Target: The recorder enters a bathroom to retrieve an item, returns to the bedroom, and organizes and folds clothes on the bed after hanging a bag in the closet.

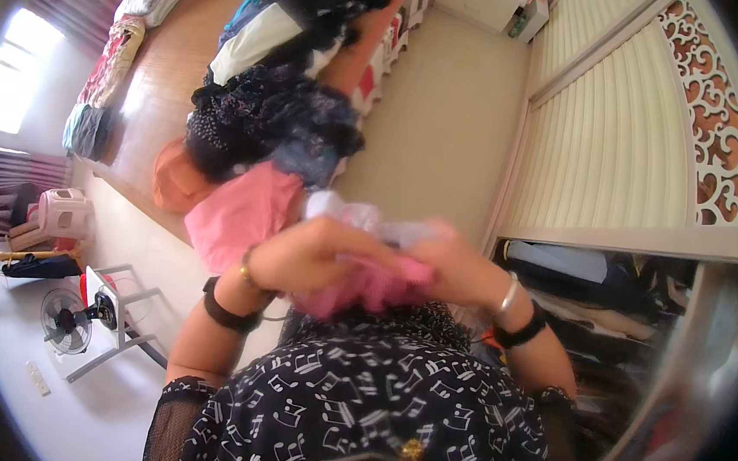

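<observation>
My left hand [324,259] and my right hand [457,263] are close together in front of my chest, both blurred by movement. Between them they hold a bunched pink cloth [364,288], its shape unclear. Pale, whitish fabric [344,210] shows just beyond the fingers; whether it is part of the same piece cannot be told. Beside my left wrist lies a salmon-pink garment [247,214], with an orange cloth item [178,176] behind it. Past these, a heap of dark patterned clothes [274,119] spreads over the wooden surface.
Folded clothes [112,61] line the far left edge of the wooden surface [168,52]. A cream garment [257,40] lies on the heap. At right, a sliding wardrobe door [603,151] stands beside an open section holding clothes [596,313]. A fan [69,321] is at lower left.
</observation>
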A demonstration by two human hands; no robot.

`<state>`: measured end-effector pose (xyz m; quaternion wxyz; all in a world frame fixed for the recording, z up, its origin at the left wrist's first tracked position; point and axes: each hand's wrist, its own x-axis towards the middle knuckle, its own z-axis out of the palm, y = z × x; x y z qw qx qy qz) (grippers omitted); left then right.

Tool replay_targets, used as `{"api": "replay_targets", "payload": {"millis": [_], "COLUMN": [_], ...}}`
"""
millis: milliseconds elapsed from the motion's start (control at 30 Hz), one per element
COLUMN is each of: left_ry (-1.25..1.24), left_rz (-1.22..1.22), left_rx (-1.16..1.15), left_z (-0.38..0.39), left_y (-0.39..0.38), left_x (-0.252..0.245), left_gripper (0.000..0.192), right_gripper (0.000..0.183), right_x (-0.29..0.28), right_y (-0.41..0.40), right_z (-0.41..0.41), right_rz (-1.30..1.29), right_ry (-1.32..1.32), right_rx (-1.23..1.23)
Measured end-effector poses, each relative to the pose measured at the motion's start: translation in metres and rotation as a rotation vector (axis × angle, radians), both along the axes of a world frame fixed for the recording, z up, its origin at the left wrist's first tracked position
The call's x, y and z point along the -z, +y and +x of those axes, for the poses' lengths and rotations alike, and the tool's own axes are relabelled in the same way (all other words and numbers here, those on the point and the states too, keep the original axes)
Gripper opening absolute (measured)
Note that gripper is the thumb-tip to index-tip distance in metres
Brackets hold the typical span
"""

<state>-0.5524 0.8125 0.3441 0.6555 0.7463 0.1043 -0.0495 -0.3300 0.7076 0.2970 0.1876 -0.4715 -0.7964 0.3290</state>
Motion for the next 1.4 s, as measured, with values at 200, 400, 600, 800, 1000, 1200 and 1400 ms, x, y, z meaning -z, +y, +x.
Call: {"api": "replay_targets", "payload": {"millis": [200,400,600,800,1000,1200,1400], "left_ry": [-0.198,-0.215,-0.337,-0.229,-0.135,-0.176,-0.188], "left_rz": [0.22,0.084,0.001,-0.568,-0.741,-0.687,-0.481], "left_rx": [-0.796,-0.844,-0.743,-0.572,-0.544,-0.692,-0.654], "left_z": [-0.02,-0.022,0.019,0.051,0.06,0.034,-0.008], "left_y": [0.033,0.028,0.014,-0.066,-0.138,-0.117,-0.123], "left_x": [0.016,0.004,0.007,0.035,0.03,0.041,0.036], "left_gripper": [0.047,0.043,0.049,0.052,0.05,0.048,0.045], "right_gripper": [0.021,0.019,0.029,0.031,0.042,0.063,0.081], "right_x": [-0.016,-0.071,-0.105,-0.113,0.029,0.031,0.01], "right_y": [-0.001,-0.008,-0.044,-0.047,-0.004,-0.036,-0.049], "right_z": [0.078,0.094,0.05,0.047,0.084,0.051,-0.049], "right_rz": [-0.239,-0.095,-0.539,-0.552,-0.77,-0.247,-0.138], "right_ry": [0.613,0.515,0.776,1.033,0.735,0.621,0.442], "right_rx": [0.729,0.893,0.326,-0.065,0.399,0.557,0.304]}}
